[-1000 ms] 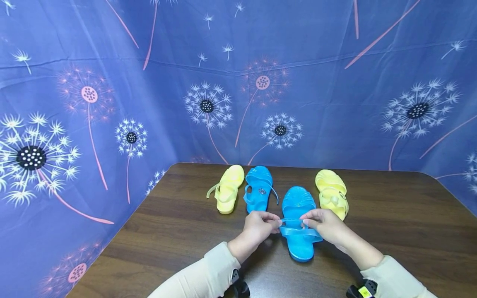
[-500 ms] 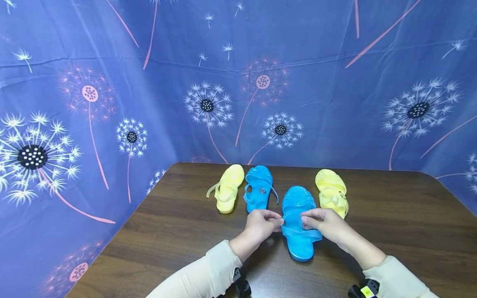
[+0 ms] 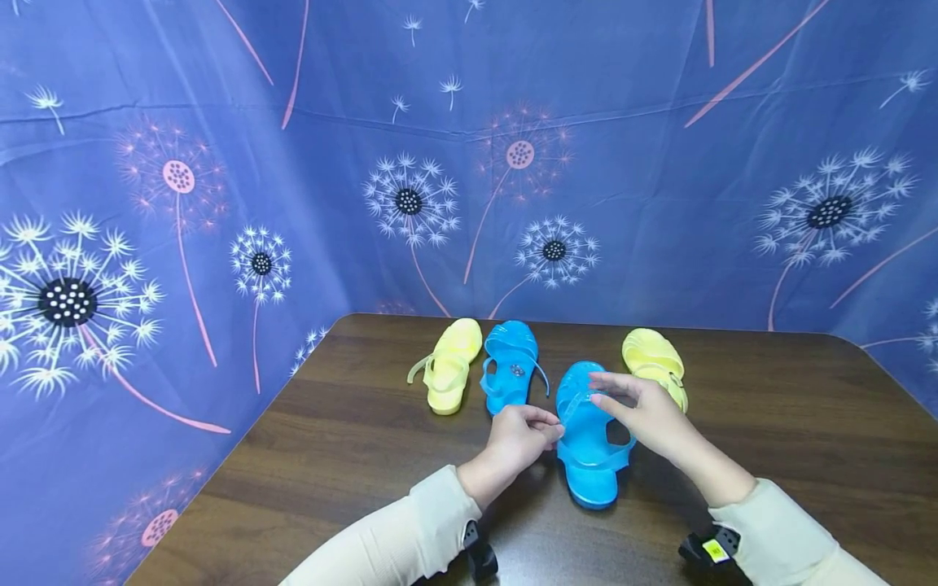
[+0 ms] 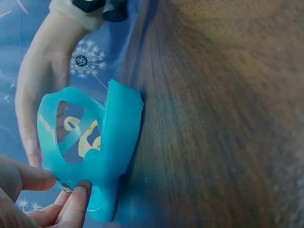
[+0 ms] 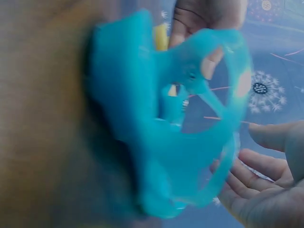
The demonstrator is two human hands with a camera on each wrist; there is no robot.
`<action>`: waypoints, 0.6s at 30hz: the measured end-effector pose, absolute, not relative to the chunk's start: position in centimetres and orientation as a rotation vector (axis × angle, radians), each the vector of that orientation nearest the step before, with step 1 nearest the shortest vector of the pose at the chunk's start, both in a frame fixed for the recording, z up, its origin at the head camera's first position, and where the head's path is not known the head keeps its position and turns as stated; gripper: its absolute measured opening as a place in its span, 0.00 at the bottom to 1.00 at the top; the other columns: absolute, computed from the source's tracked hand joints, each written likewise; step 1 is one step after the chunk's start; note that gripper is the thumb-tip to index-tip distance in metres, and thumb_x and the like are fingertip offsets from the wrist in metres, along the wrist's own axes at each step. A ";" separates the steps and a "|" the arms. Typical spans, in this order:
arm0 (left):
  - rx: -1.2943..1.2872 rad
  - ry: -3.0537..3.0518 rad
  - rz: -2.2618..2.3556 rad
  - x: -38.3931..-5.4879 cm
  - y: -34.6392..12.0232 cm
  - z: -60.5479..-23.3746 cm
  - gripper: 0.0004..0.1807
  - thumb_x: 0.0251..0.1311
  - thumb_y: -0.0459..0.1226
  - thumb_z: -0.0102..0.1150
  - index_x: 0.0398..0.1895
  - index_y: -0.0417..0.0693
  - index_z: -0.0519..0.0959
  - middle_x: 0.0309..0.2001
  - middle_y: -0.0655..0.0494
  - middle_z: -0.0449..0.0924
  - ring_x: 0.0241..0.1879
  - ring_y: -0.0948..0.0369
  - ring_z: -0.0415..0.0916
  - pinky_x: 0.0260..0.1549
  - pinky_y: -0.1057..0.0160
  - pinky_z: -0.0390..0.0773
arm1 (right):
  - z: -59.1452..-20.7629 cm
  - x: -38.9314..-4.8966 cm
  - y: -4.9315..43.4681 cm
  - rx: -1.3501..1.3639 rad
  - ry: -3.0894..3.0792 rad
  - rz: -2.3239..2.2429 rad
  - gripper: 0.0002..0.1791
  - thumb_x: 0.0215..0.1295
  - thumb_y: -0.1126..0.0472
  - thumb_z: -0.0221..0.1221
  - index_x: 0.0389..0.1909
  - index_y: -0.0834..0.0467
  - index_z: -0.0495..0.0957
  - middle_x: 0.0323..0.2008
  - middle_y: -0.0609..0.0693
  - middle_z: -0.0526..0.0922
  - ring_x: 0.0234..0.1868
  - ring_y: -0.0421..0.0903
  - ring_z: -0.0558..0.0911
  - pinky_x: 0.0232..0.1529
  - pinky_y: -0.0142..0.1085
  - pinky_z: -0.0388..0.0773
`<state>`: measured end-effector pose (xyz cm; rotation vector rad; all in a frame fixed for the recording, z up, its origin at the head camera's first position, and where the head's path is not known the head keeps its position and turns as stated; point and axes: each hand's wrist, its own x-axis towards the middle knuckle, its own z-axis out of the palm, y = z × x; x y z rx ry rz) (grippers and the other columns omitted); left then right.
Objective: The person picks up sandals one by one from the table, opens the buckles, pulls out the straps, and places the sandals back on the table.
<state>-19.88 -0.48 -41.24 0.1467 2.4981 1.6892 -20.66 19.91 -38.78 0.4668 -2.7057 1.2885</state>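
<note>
A blue jelly sandal [image 3: 592, 480] stands on the table, toe pointing away. At its left side my left hand [image 3: 513, 448] pinches the ankle strap by the small metal buckle [image 4: 64, 186] between thumb and fingers. My right hand [image 3: 652, 413] is over the sandal's right side, thumb and fingers spread apart. The right wrist view shows its fingers [image 5: 256, 166] beside the loose loop of strap, with nothing gripped. The thin strap end slants up across the front of the sandal.
Behind to the left stand a yellow sandal [image 3: 449, 374] and a second blue sandal [image 3: 511, 370] with its strap hanging loose. Another yellow sandal [image 3: 650, 356] is at the back right, partly behind my right hand. A blue dandelion-print cloth [image 3: 469, 163] hangs beyond the brown table [image 3: 330, 456].
My right hand has lifted away and up toward the toe, its fingers parting from the strap, which now slants forward. The left hand stays at the sandal's left side.
</note>
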 end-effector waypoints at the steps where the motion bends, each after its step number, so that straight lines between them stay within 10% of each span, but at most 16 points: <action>1: 0.148 2.502 1.689 -19.9 -0.4 -41.2 0.05 0.58 0.37 0.66 0.32 0.44 0.85 0.24 0.57 0.83 0.24 0.64 0.80 0.29 0.67 0.81 | -38.4 -20.9 19.9 0.489 -2.704 1.276 0.26 0.68 0.53 0.59 0.60 0.66 0.74 0.57 0.62 0.79 0.56 0.60 0.80 0.53 0.51 0.79; 18: 0.194 2.537 1.677 -19.7 -0.2 -40.8 0.04 0.58 0.35 0.67 0.31 0.43 0.85 0.22 0.56 0.83 0.23 0.65 0.79 0.24 0.69 0.80 | -37.1 -22.0 18.3 0.739 -2.913 0.966 0.15 0.61 0.53 0.65 0.45 0.58 0.85 0.42 0.51 0.88 0.45 0.53 0.84 0.41 0.45 0.83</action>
